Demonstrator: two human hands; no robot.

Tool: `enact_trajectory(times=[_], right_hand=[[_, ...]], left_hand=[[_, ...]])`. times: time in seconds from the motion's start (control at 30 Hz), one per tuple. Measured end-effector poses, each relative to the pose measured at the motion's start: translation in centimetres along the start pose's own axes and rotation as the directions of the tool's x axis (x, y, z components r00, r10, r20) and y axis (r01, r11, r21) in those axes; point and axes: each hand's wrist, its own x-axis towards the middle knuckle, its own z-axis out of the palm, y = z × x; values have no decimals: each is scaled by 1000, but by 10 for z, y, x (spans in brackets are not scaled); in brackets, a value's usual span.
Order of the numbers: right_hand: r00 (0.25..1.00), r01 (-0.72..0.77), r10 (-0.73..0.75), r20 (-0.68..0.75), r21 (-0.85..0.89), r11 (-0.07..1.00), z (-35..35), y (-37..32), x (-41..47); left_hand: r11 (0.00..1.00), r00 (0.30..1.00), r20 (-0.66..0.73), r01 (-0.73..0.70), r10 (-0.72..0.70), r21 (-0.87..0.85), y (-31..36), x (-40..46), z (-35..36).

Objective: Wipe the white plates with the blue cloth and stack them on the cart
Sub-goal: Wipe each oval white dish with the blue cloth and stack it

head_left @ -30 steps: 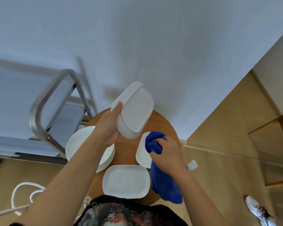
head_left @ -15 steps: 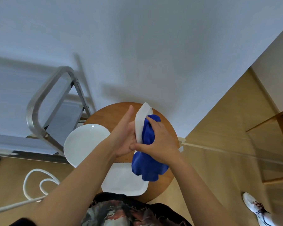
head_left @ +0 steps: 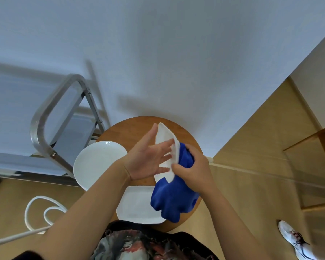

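A pale wall (head_left: 158, 53) fills the upper view, and wooden flooring (head_left: 251, 184) runs along the right and bottom. At the left stands the cart (head_left: 54, 117), its bent metal handle frame rising over a grey shelf. Against the wall sits a round wooden counter (head_left: 128, 130) (its top is mostly covered by dishes and arms). On the counter's left side, overhanging the edge nearest the cart, lies a round white plate (head_left: 98, 162). Nearer the person, a rectangular white plate (head_left: 137, 205) lies flat at the counter's front edge. Above the counter, a third white plate (head_left: 165, 139) is held up on edge, tilted steeply, between the two hands. The left hand (head_left: 148, 160) supports it from the left with the fingers spread nearly straight against its face and the thumb at the upper rim, so its grip is flat and released, not curled. The right hand (head_left: 193, 169) has a clenched grip on the blue cloth (head_left: 174, 197), bunching it against the plate's other side; the rest of the cloth hangs down over the right end of the rectangular plate. A white hose (head_left: 38, 212) loops on the floor at lower left, and a white shoe (head_left: 295, 241) shows at lower right.
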Motion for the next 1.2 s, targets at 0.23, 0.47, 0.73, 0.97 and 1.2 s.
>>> enact_trajectory(times=[0.23,0.47,0.73,0.97,1.2], right_hand=[[985,-169,166,36,334,927,-22,26,1],[952,-305,270,145,353,885,-32,49,4],[903,-395,407,138,-105,913,-11,100,2],[910,-377,408,74,-261,889,11,132,3],[882,-413,459,110,-291,863,30,153,8]], left_hand=[[588,533,-625,266,570,764,-5,-1,-41],[849,638,-751,293,169,440,-45,-9,-85],[856,586,-807,380,70,350,-97,-21,-118],[826,519,-855,476,12,301,-149,-23,-140],[837,471,-882,478,12,267,-181,-13,-159]])
